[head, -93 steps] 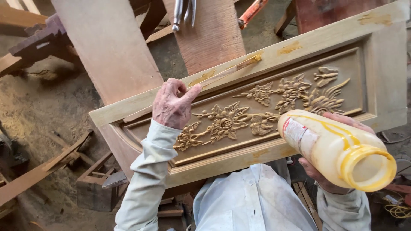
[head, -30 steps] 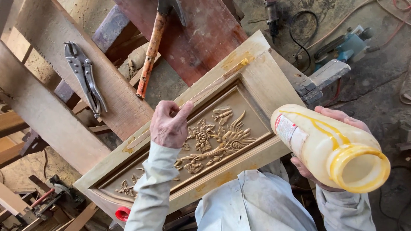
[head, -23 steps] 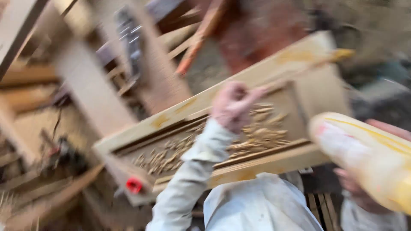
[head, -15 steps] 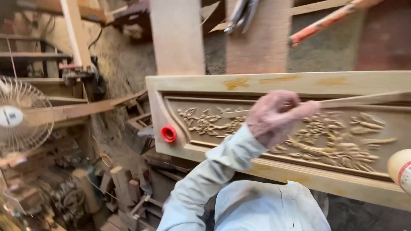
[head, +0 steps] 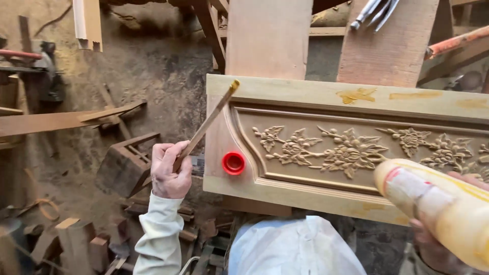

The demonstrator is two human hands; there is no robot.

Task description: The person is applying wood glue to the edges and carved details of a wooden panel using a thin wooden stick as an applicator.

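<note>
Above the left grip, closed on a thin stick, glue smears are seen only on the panel's top rail, while the right grip, apparently closed, carries the uncapped glue bottle.

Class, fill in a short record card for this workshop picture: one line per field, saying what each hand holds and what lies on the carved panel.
Left hand: closed around a thin wooden stick, its glue-tipped end raised
Right hand: holds a yellowish glue bottle, tilted
Carved panel: pale wood, floral relief, glue smears on its upper rail
Red cap: lies on the panel's left end
</note>
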